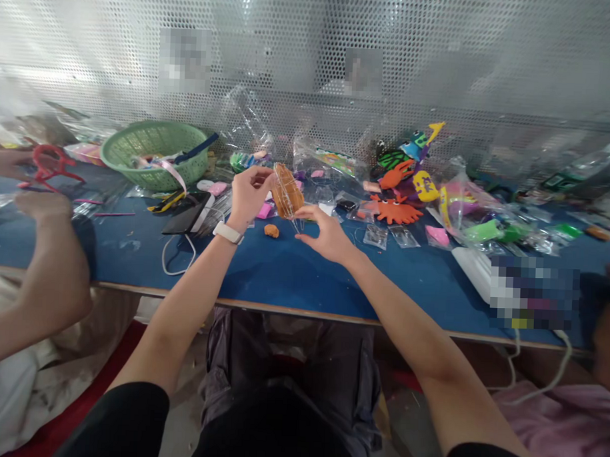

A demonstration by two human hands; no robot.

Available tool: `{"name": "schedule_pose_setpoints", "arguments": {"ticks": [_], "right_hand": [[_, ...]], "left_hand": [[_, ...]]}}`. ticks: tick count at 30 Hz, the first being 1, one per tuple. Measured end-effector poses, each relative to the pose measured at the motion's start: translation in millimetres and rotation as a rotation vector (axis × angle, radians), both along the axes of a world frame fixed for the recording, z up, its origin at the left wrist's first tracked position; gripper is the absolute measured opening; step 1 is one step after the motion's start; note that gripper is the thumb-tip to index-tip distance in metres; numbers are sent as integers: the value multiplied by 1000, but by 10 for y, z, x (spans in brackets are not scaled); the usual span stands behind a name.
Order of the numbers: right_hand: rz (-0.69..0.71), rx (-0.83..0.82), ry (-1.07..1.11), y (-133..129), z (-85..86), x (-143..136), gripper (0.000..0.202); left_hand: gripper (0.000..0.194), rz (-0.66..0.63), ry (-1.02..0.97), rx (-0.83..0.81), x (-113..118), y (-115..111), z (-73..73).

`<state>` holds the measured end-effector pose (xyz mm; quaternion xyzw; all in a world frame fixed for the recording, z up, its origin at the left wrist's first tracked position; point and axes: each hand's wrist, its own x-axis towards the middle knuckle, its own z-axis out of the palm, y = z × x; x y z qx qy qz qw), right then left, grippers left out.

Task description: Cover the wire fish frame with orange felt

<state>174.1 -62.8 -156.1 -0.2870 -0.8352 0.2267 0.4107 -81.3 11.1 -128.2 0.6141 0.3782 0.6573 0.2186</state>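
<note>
Left hand [251, 193]: thumb and fingers pinched on the upper edge of one orange-brown, flat oval piece in clear plastic [287, 193], raised over the tabletop at centre. Right hand [327, 234]: fingertips touching its lower end, a small gap before the thumb; firmness of grip cannot be told. Clock positions from that piece: 7, small rounded orange lump [271, 231], just beside. 6, bare strip of blue tabletop [293, 281], running to the front edge; open room here. 3, flat red-orange foam crab shape [400, 210]; beyond it, clear plastic bottle with green label [587, 165], lettering illegible. Between 8 and 9, black phone-like slab [185, 218]. Between 9 and 10, green perforated plastic basket [147, 176].
</note>
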Motion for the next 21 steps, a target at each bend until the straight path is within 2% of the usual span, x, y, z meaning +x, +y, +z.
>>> {"name": "schedule_pose_setpoints", "arguments": {"ticks": [3,5,7,10,12,14,18,21], "right_hand": [[101,-180,202,36,15,-11,65],[150,-318,368,70,35,-1,75],[161,-446,535,98,64,30,76],[127,-580,699,130,111,113,66],[82,-627,747,156,130,176,58],[28,-642,761,195,132,231,53],[-49,-609,766,292,105,295,48],[-83,-615,852,343,86,317,46]], "left_hand": [[41,-67,-43,-8,-2,-8,26],[48,-99,-90,-15,-15,-5,45],[43,-104,-132,-27,-35,7,54],[18,-80,-155,-84,-68,32,43],[9,-102,-151,-150,-79,41,29],[11,-177,-155,-224,-80,37,24],[13,-407,-229,-358,-79,-13,60],[19,-568,-283,-450,-90,-65,104]]}}
